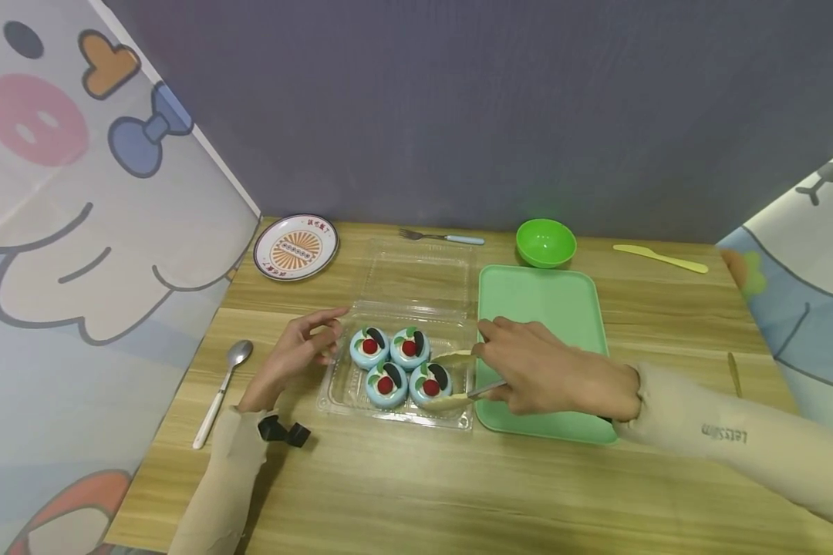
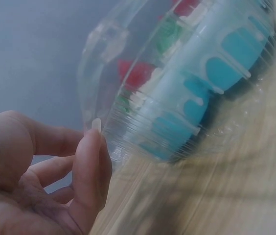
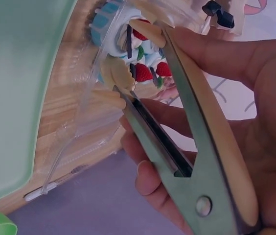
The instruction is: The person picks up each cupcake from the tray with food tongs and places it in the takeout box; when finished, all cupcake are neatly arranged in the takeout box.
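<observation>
Four blue toy cupcakes (image 1: 386, 385), topped with a red berry, green leaf and dark oval, fill part of a clear plastic box (image 1: 401, 415) whose lid (image 1: 416, 277) lies folded back. My left hand (image 1: 295, 351) is at the box's left side; in the left wrist view its thumb and finger pinch the box's rim (image 2: 109, 129). With my right hand (image 1: 534, 366) I grip metal tongs (image 3: 177, 147) with cream tips. The tongs are spread, their tips on either side of the front right cupcake (image 1: 430, 384).
A green tray (image 1: 544, 301) stands right of the box, a green bowl (image 1: 545, 243) behind it. Around them lie a plate (image 1: 296, 247), a fork (image 1: 444, 237), a spoon (image 1: 224, 393), a yellow knife (image 1: 659, 258) and a thin brownish utensil (image 1: 734, 374). A grey wall (image 1: 458, 116) rises behind.
</observation>
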A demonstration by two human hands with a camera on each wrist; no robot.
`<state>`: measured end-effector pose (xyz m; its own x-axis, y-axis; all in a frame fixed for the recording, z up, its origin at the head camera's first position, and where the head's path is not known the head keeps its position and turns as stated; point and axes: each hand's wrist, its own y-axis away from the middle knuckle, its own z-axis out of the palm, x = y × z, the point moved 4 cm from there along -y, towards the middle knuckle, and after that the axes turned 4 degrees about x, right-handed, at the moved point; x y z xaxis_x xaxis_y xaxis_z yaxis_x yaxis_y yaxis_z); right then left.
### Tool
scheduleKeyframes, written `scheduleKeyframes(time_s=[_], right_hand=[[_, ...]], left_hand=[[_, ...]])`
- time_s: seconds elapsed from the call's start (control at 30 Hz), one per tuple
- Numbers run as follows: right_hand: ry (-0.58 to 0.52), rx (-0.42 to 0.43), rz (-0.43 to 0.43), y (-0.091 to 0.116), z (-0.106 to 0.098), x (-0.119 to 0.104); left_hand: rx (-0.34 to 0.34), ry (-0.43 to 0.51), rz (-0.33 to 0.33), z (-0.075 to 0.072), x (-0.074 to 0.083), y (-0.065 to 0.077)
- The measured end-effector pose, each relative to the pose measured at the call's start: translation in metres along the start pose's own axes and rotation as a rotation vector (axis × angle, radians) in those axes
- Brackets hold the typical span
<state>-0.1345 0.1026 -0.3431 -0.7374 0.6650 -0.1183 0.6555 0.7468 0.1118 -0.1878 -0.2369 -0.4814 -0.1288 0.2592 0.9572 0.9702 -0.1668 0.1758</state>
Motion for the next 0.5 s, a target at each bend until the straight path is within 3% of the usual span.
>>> scheduleKeyframes(time_s=[0.27,0.5], right_hand=[[-0.027,0.029,0.045,0.008,-0.003,0.003],[-0.114,0.049,0.146,0.027,-0.017,0.026]], left_hand=[[0.001,-0.006,0.003,0.001,0.002,0.000],[0.004,0.011,-0.013,0.000,0.001,0.001]])
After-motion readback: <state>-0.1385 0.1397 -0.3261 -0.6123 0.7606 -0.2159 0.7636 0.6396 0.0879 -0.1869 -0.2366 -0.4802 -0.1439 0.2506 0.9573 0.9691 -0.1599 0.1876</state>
